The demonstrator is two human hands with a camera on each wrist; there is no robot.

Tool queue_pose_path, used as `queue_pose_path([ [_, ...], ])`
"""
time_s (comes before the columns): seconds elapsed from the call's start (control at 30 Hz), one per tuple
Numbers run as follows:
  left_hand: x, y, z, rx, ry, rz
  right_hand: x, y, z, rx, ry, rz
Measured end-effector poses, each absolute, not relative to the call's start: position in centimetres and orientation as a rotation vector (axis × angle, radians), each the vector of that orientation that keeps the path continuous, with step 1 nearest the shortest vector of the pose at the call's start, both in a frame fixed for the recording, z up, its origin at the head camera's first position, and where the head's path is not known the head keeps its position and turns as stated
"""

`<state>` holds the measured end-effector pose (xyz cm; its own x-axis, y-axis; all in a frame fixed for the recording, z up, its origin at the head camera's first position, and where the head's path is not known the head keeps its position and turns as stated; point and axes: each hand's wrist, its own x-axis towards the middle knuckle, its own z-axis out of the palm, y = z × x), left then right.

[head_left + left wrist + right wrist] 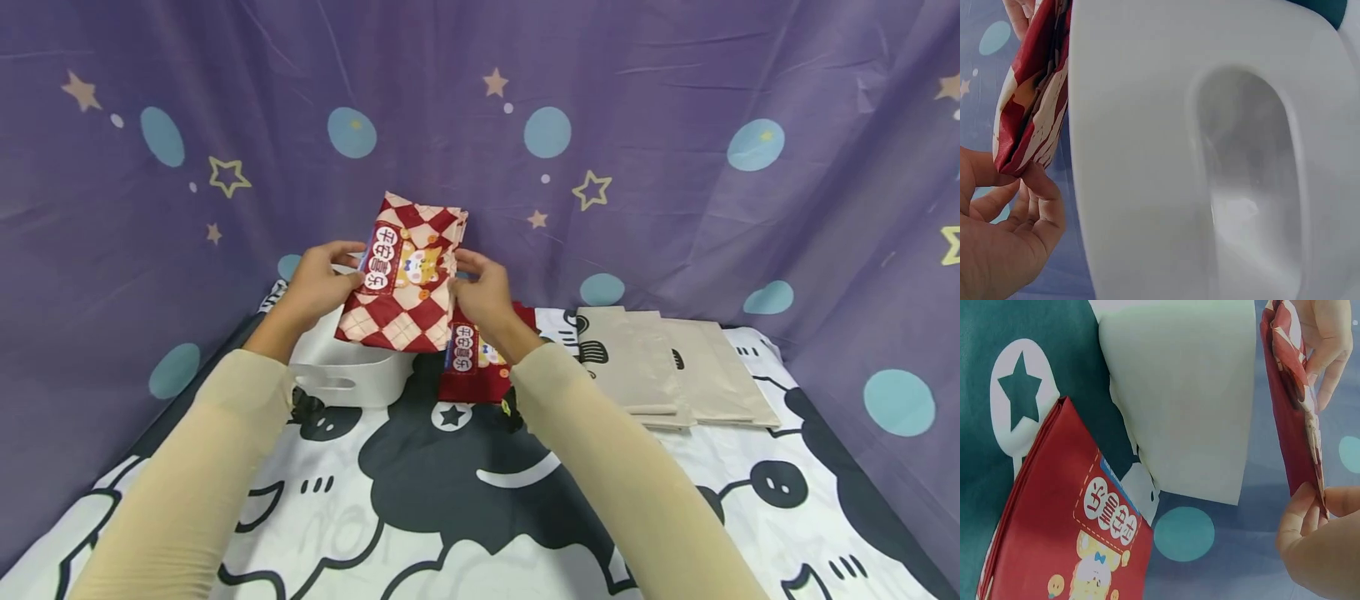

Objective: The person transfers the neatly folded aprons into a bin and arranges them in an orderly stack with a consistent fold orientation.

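Note:
Both hands hold up a folded bag [405, 312] with red and cream diamonds, white Chinese lettering and a cartoon animal. My left hand [318, 279] pinches its left edge between thumb and fingers. On the opposite edge, the right hand [486, 292] pinches it likewise; the right wrist view shows thumb and fingertips of that hand [1325, 540] meeting on the edge. The folded layers of the bag [1016, 94] show edge-on in the left wrist view. Below and behind the bag stands a white plastic bin [348, 379], partly hidden by it.
Another folded red bag [474, 379] with similar lettering lies under the right forearm. Several flat beige bags [637, 367] lie to the right of it, overlapping. A black-and-white cartoon cloth [322, 500] covers the table, and a purple curtain [450, 50] hangs behind.

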<state>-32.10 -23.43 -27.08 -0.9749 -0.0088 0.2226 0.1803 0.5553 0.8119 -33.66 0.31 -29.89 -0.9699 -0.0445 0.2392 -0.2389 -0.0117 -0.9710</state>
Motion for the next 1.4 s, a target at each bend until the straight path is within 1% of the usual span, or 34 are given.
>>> queue_pose_path([
  [0.53,-31.9,-25.4,-26.6,-0.133,-2.569,-1.31,-33.4,-1.9,-29.9,0.363,-2.076,2.284],
  [1.07,-31.7,-27.2,-27.0,-0.067,-2.612,-1.218,-33.1,-4.2,-30.9,0.362,-2.05,2.382],
  [1.4,-32.2,-28.1,-27.6,-0.032,-2.646,-1.185,-33.0,-5.0,-32.2,0.372,-2.081,2.397],
])
